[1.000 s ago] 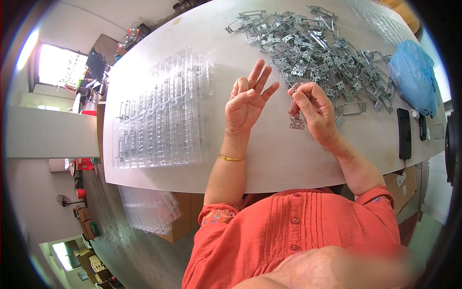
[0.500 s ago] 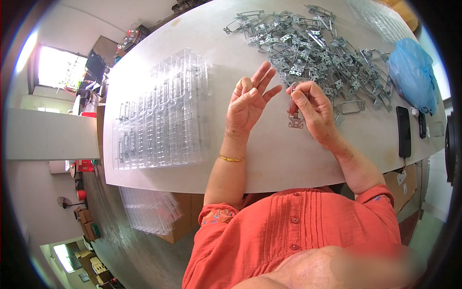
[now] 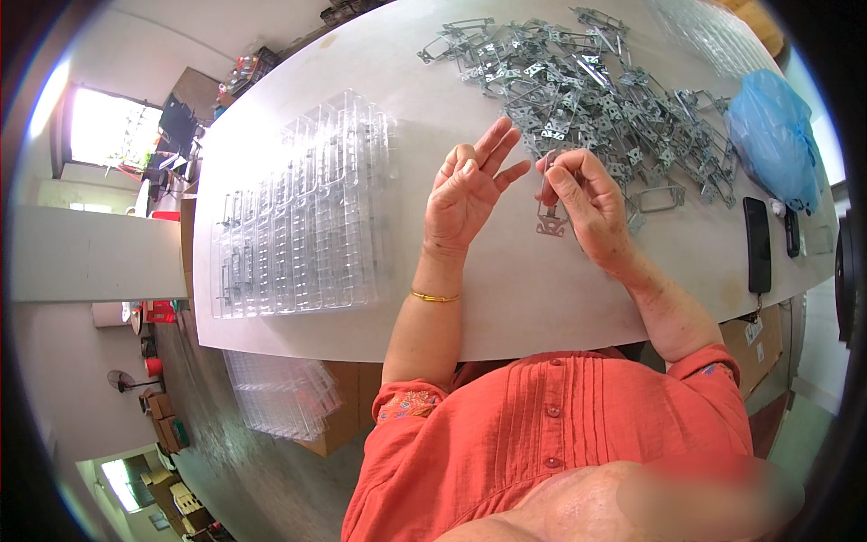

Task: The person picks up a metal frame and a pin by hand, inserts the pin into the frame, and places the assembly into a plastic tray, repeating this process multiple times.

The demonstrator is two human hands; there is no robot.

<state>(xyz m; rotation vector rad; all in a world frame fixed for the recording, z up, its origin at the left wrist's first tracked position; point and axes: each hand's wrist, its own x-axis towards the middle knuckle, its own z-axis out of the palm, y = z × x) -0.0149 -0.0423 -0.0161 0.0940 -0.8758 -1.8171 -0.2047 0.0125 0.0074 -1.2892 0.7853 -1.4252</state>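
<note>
My right hand (image 3: 587, 203) pinches a flat metal bracket (image 3: 551, 222) between thumb and fingers. The bracket's lower end, with cut-outs, hangs below the fingertips, and the hand covers part of the rest. Just to the left, my left hand (image 3: 470, 194) is raised palm toward me. Its thumb and bent index finger meet in a pinch, while the other fingers stretch out. Whether anything small sits in that pinch I cannot make out. Beyond my hands lies a large pile of similar metal brackets (image 3: 596, 99) on the white table (image 3: 506, 307).
Stacked clear plastic trays (image 3: 307, 217) holding metal parts stand on the left. At the right are a blue plastic bag (image 3: 775, 135) and a black phone (image 3: 758, 244). More clear trays (image 3: 280, 393) rest on a cardboard box (image 3: 348, 406) below the table edge.
The bracket in my right hand has tilted and shifted slightly up and left. My left hand has hardly moved.
</note>
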